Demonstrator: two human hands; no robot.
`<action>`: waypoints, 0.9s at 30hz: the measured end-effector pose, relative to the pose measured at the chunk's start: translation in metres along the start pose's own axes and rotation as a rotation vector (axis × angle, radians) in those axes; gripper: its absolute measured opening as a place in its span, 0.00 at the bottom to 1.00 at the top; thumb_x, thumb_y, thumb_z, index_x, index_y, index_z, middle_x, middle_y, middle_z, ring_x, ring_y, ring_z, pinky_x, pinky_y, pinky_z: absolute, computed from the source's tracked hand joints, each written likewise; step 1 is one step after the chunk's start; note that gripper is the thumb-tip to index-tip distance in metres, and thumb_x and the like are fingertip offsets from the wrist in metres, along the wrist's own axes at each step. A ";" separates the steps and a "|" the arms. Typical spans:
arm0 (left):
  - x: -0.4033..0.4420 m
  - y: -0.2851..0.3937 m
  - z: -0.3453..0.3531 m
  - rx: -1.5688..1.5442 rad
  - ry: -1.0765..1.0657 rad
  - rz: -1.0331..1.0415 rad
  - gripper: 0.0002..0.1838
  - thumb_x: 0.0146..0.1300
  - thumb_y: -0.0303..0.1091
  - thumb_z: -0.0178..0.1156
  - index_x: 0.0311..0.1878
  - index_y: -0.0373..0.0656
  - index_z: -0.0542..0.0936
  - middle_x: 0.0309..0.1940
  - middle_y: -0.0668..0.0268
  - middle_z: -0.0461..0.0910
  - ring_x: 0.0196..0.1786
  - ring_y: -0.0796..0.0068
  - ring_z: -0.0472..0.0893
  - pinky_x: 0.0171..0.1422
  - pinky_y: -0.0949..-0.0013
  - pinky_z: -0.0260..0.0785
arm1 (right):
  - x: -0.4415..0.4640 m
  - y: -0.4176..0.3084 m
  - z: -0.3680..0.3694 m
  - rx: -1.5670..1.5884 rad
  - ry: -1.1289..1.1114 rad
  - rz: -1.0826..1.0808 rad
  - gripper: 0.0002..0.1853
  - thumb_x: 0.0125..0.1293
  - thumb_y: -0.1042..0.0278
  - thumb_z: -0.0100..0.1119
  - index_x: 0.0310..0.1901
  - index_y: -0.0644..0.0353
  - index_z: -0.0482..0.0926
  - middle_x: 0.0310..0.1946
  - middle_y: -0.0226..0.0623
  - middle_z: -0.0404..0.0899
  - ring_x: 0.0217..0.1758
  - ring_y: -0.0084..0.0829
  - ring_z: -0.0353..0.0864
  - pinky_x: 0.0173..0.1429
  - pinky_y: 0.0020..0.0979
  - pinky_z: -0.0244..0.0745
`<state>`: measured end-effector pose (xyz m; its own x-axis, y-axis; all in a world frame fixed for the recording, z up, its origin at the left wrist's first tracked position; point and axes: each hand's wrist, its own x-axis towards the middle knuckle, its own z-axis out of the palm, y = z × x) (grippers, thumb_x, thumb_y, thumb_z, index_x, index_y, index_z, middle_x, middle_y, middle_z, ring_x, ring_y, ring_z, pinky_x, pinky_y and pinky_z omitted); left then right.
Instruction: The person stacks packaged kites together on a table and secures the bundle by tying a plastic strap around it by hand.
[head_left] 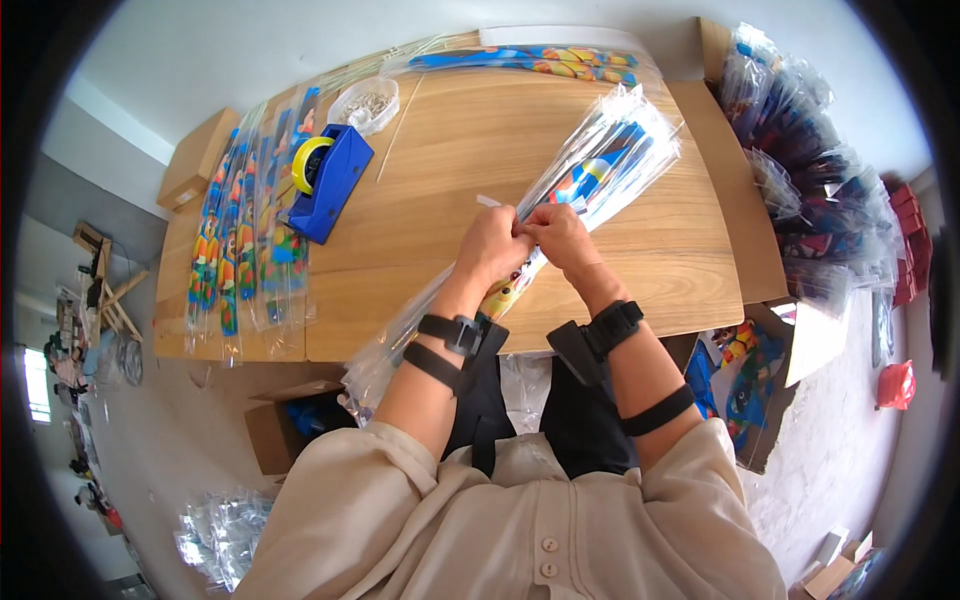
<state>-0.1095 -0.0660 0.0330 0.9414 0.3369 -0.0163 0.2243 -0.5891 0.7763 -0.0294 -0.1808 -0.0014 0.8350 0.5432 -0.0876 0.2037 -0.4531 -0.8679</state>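
A long bundle of clear plastic sleeves [612,165] with colourful printed pieces inside lies slantwise over the table, its far end fanned out toward the upper right. My left hand [492,243] is closed on the bundle's middle. Right beside it, my right hand [566,240] is also closed, its fingertips pinched together against my left fingers. A narrow white strip [578,204] shows by my right hand, and another pale end sticks out above my left. What exactly the fingertips pinch is partly hidden. The bundle's near end [385,345] passes under my left forearm and over the table edge.
On the wooden table [440,130] stand a blue tape dispenser [332,185] and a clear tub [364,106] of small parts. Sleeved colourful packs [240,230] lie at left, more [530,62] at the back. Cardboard boxes [760,380] and piled packs [810,160] flank the table.
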 end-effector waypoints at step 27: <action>-0.015 -0.006 0.009 0.074 0.261 0.364 0.06 0.48 0.24 0.59 0.23 0.33 0.71 0.22 0.54 0.72 0.26 0.57 0.76 0.30 0.60 0.67 | -0.007 -0.008 -0.006 -0.038 0.007 -0.044 0.08 0.54 0.64 0.63 0.32 0.59 0.84 0.27 0.46 0.83 0.35 0.45 0.83 0.41 0.40 0.77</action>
<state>-0.1227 -0.0741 0.0234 0.8694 0.2667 0.4158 -0.0829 -0.7510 0.6551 -0.0341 -0.1850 0.0088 0.8283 0.5583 -0.0459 0.2598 -0.4554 -0.8516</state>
